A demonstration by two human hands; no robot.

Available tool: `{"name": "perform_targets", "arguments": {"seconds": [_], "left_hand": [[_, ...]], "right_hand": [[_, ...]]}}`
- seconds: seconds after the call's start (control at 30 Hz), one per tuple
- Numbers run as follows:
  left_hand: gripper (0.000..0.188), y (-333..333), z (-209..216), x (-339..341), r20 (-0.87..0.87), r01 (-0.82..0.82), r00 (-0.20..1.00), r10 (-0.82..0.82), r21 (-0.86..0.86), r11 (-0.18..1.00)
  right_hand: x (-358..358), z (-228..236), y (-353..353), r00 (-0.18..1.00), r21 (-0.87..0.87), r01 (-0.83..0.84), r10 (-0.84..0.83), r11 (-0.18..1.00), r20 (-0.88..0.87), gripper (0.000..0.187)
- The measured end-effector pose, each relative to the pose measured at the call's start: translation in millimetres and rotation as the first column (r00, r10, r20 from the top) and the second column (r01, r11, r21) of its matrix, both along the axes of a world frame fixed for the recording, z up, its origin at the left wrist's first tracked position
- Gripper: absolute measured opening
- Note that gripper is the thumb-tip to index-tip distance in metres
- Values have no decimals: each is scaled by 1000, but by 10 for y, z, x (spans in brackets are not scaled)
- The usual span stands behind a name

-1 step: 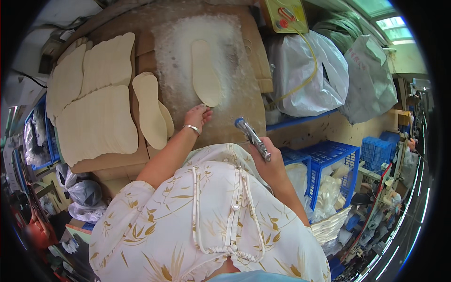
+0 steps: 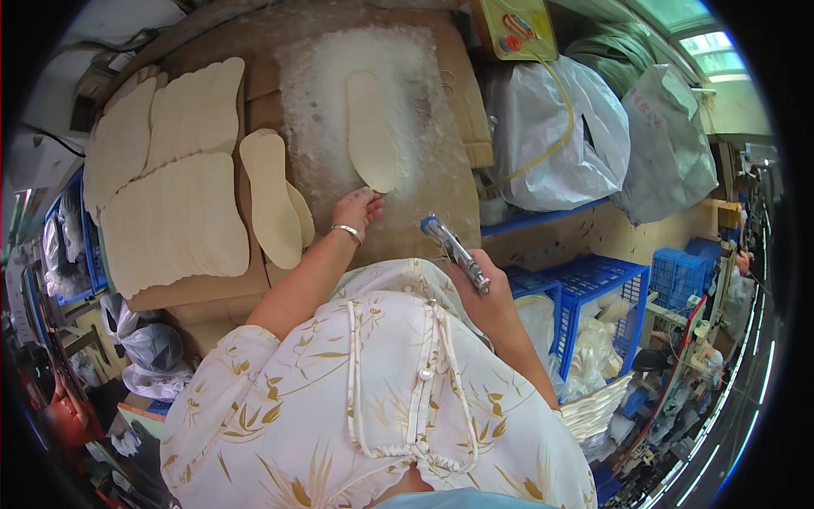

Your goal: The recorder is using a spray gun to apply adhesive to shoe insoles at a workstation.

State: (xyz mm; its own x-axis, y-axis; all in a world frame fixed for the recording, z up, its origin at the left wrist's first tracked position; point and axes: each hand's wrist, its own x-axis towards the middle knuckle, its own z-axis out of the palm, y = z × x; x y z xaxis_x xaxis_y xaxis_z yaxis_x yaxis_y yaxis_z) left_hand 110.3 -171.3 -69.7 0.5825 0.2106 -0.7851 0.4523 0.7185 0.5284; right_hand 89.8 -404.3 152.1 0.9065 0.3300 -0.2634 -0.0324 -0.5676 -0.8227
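A single cream insole [image 2: 371, 127] lies flat on a cardboard sheet coated with whitish residue [image 2: 318, 76]. At the insole's near end is my left hand [image 2: 359, 210], its fingers pinched together on the edge. My right hand [image 2: 485, 284] is wrapped round a metal spray gun [image 2: 454, 246] with a blue tip, held off the near right edge of the cardboard and pointing up and left. Left of my left hand, a small pile of insoles [image 2: 273, 199] rests on the table.
Fanned stacks of insoles [image 2: 174, 216] cover the table's left side. To the right are a white plastic bag [image 2: 555, 136], a yellow container [image 2: 517, 42] with a yellowish hose [image 2: 566, 119], and a grey bag [image 2: 666, 144]. Blue plastic crates [image 2: 602, 284] stand below the table's right edge.
The spray gun's tip has shifted slightly to the left and down. My left hand and the insole are in the same place.
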Motion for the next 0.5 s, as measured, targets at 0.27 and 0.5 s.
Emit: {"name": "perform_targets", "arguments": {"seconds": [0.27,0.5], "left_hand": [[16,42,-63,65,-48,69,997,-64,109,992],[16,42,-95,82,-46,57,998,-53,110,992]], "right_hand": [[42,-109,3,997,95,38,-44,995,63,27],[37,-124,21,1000,96,16,-17,995,12,25]]}}
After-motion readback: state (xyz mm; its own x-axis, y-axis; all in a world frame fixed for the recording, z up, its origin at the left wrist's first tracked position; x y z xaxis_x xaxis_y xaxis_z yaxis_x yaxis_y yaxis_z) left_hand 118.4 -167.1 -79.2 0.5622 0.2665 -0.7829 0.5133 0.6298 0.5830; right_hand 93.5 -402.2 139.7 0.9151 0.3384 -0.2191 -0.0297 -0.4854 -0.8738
